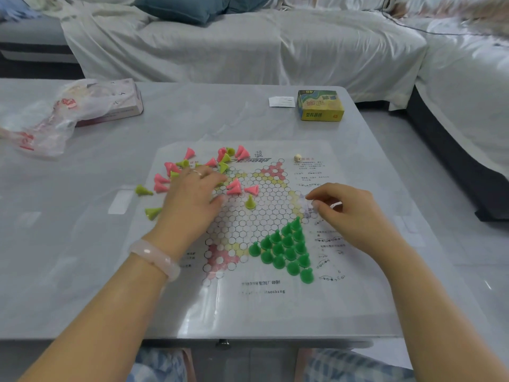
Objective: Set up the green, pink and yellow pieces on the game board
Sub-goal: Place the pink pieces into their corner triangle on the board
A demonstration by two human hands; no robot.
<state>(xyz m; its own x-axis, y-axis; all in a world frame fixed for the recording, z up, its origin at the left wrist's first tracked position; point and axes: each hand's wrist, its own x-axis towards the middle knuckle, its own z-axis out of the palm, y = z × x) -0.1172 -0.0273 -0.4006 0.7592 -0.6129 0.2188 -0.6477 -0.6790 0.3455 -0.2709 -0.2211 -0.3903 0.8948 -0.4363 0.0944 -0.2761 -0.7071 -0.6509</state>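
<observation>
The green pieces stand upright in a neat triangle on the game board, at about 5 o'clock from the board's middle. The paper board lies flat on a grey table. At 3 o'clock from the middle, the right hand rests at the board's edge with its fingers curled in and its thumb meeting a fingertip; whether it pinches something small cannot be told. At 9 o'clock, the left hand lies palm down on the board with its fingers stretched out flat, and a pale bracelet sits on its wrist. One yellow piece stands upright near the middle. The pink pieces and other yellow pieces lie tipped over in a loose heap from 9 to 12 o'clock, some off the board. A small die sits at 1 o'clock. Farther back are a yellow game box, a white card just beside it, a plastic bag and a covered sofa.
</observation>
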